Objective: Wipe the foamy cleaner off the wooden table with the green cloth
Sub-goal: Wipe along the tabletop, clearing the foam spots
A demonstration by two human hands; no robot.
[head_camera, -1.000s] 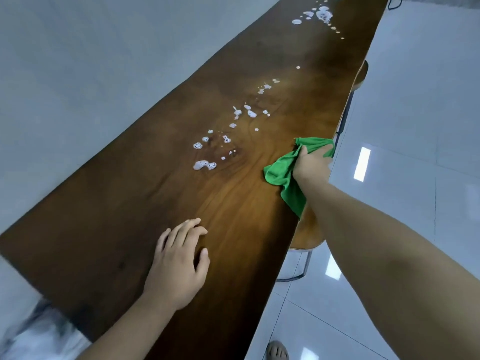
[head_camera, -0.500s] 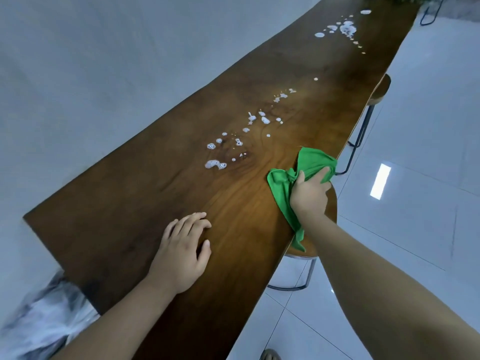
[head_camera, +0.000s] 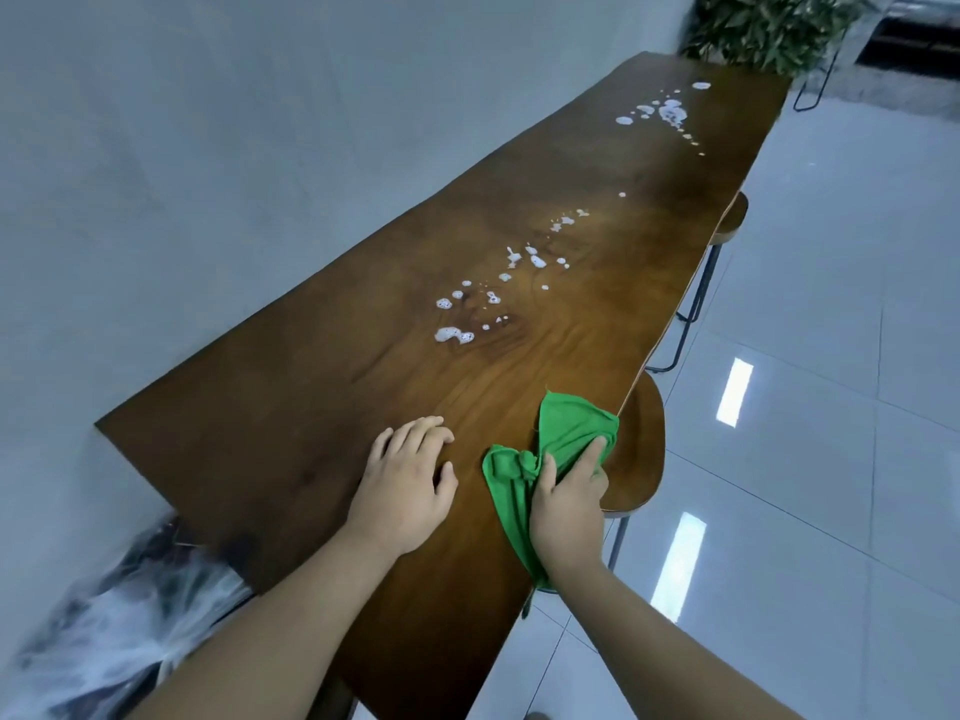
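right hand [head_camera: 569, 504] grips green cloth [head_camera: 563, 433] | left hand [head_camera: 402, 485] flat on table [head_camera: 291, 407]

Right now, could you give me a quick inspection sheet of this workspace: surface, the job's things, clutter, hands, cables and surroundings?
Surface: long wooden table, dark and glossy, set against a pale wall.
Job's things: green cloth bunched at the table's right edge, part hanging over it; near foam patches mid-table and far foam patches at the far end, both unwiped.
Clutter: nothing seen on the table besides foam.
Hands: right hand grips the cloth; left hand rests flat on the wood, holding nothing.
Cables: nothing seen.
Surroundings: wooden stool beside the table, a second stool further along, a leafy plant at the far end, a shiny tiled floor.
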